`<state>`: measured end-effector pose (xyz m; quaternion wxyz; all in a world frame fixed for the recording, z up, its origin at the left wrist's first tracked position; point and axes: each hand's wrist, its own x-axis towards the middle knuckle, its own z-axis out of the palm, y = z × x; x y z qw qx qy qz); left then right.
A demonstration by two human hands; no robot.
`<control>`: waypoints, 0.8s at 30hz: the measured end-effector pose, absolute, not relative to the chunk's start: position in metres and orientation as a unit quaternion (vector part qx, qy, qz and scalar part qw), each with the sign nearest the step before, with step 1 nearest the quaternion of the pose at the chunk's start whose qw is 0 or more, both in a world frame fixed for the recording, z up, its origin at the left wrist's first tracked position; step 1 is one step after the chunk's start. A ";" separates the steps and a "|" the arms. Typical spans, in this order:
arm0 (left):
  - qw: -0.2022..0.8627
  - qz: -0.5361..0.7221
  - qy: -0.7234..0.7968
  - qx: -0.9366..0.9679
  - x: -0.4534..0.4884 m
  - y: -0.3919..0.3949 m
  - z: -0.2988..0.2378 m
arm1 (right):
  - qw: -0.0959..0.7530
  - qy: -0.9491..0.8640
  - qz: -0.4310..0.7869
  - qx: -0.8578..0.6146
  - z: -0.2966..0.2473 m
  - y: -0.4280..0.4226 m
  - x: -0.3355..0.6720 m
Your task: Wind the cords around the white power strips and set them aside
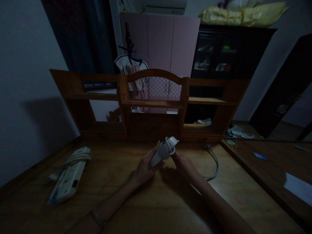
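Note:
My left hand (pixel 145 169) is closed around a pale power strip (pixel 156 158), tilted up over the wooden desk (pixel 117 201). Several turns of its grey cord (pixel 163 149) are wound about the upper part of the strip. Close against the strip's right side, my right hand (pixel 184 164) has its fingers pinched at the cord; the fingertips are partly hidden. From under my right forearm the loose end of the cord curves across the desk to a plug (pixel 207 147). A second power strip (pixel 70 178), with its cord wrapped round one end, lies to the left.
A wooden shelf unit (pixel 153 104) stands along the desk's back edge. At the right, beyond a raised wooden edge (pixel 258 185), a lower brown surface holds a white paper (pixel 298 188) and a small blue packet (pixel 260 156). A wall (pixel 31 107) borders the left.

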<state>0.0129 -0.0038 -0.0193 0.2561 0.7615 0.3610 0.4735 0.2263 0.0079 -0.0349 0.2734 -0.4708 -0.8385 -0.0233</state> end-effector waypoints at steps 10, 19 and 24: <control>0.252 0.540 0.488 0.637 0.011 0.018 -0.027 | 0.194 -0.849 -0.131 -0.474 -0.031 0.002 0.217; -0.088 0.249 0.609 0.748 0.001 0.008 -0.024 | 0.248 -0.845 -0.209 -0.425 -0.021 -0.010 0.214; -0.146 0.187 0.588 0.773 0.006 0.001 -0.030 | 0.230 -0.862 -0.237 -0.384 -0.021 -0.013 0.214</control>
